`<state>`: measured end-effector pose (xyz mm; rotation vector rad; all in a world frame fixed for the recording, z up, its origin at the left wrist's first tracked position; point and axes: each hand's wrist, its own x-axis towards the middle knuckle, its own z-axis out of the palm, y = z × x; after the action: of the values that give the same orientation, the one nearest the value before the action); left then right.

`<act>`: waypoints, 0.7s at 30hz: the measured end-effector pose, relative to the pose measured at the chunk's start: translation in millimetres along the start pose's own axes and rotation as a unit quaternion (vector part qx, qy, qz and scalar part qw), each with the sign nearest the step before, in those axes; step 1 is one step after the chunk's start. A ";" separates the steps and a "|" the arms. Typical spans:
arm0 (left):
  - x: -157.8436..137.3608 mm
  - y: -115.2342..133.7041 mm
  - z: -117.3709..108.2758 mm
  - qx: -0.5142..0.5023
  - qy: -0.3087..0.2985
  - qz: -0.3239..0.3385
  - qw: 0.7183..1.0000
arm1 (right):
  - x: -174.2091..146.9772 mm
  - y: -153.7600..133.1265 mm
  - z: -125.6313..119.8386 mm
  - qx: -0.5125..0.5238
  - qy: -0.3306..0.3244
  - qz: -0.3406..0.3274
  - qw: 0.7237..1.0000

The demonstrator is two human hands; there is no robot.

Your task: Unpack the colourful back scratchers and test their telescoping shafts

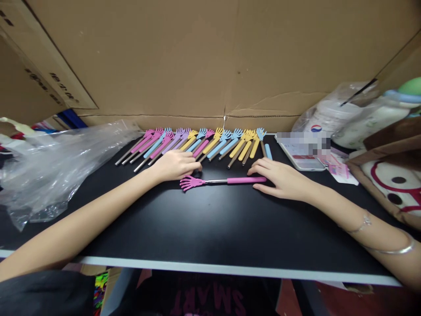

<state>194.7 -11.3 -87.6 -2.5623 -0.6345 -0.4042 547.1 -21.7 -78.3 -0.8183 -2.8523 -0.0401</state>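
A pink back scratcher (246,180) lies crosswise on the black table, its hand-shaped head toward my left hand and its handle toward my right. My left hand (174,166) rests just above that head, fingers loosely bent, with nothing visible in it; it partly covers the lower ends of some scratchers behind. Around the handle's end, my right hand (279,177) is spread, thumb below and fingers above, not closed on it. Behind both hands runs a slanted row of back scratchers (213,147) in pink, blue, purple and yellow. A blue-handled one (269,151) touches or nearly touches my right fingers.
Clear plastic bags (62,166) lie at the left. To the right are a phone (301,153), pink-printed cards (340,169), a bagged cup (332,116), a bottle (371,116) and a brown cartoon-patterned bag (391,175). Cardboard (197,61) walls the back; the table's pale edge (210,266) is in front.
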 end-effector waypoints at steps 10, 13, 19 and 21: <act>8.5 8.0 -21.4 -0.138 0.022 -0.175 0.975 | 0.1 -0.9 -0.5 0.002 0.008 -0.003 1.000; 17.9 30.0 -28.0 -0.107 -0.006 -0.155 0.982 | 0.2 -0.7 0.1 -0.002 0.009 -0.002 1.000; 28.0 71.7 -23.4 0.020 -0.029 -0.102 0.994 | 1.6 -1.7 1.0 -0.020 0.012 0.002 1.000; 28.1 76.8 -20.5 0.031 -0.022 -0.107 0.994 | 2.2 -2.9 1.7 -0.030 0.017 0.004 0.999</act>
<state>253.5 -71.7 -87.7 -2.4585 -0.9277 -0.3924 543.5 -23.0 -79.6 -0.8327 -2.8276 -0.1382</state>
